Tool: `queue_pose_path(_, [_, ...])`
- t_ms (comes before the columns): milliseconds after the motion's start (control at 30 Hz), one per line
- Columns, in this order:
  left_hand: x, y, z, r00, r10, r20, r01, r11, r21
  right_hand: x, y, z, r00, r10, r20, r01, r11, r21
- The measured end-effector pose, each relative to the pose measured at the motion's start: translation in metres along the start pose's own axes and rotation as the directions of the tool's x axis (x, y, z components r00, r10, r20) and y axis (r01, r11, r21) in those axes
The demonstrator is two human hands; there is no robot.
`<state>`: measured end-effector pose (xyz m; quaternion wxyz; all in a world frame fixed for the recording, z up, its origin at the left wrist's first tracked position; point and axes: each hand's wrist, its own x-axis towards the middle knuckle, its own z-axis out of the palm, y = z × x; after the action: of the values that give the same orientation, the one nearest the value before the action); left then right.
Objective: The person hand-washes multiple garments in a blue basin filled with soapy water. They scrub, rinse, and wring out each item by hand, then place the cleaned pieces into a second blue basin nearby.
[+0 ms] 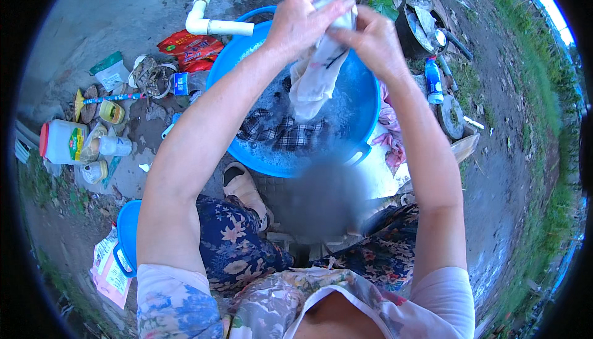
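Both my hands grip a wet white cloth held up over a blue plastic basin. My left hand clutches the bunched top of the cloth from the left. My right hand holds the same bunch from the right, and the two hands press together. The cloth's lower end hangs down into soapy water. A dark checked garment lies soaking in the basin below it.
A white plastic pipe runs along the basin's far left. Red bags, a white jug with a red cap, jars and scraps litter the concrete at left. A blue bottle and pots lie at right. A second blue basin sits by my left knee.
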<state>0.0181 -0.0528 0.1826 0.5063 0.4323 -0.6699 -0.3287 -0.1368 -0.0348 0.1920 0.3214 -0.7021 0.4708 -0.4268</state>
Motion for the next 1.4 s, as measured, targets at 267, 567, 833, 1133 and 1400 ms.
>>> queue_pose_path(267, [-0.023, -0.054, -0.024, 0.988, -0.113, 0.11, 0.08, 0.96, 0.27, -0.006, 0.061, 0.022, 0.996, 0.073, -0.058, -0.091, 0.899, -0.429])
queue_pose_path(567, [-0.067, -0.113, -0.049, 0.886, -0.293, 0.36, 0.146, 0.912, 0.383, -0.067, 0.173, 0.086, 0.621, 0.654, 0.432, 0.258, 0.349, -0.901])
queue_pose_path(833, [-0.063, -0.099, -0.043, 0.83, -0.452, 0.327, 0.472, 0.882, 0.019, -0.01, 0.031, 0.014, 0.852, 0.225, 0.472, 0.077, 0.838, -0.54])
queue_pose_path(1133, [-0.066, -0.066, -0.026, 0.7, -0.446, 0.558, 0.707, 0.542, -0.455, 0.037, -0.094, -0.014, 0.928, 0.302, 0.22, -0.329, 0.939, 0.097])
queue_pose_path(1400, [-0.084, -0.072, -0.026, 0.613, -0.367, 0.7, 0.783, 0.164, -0.6, 0.094, -0.068, -0.007, 0.812, 0.579, -0.077, -0.431, 0.682, 0.591])
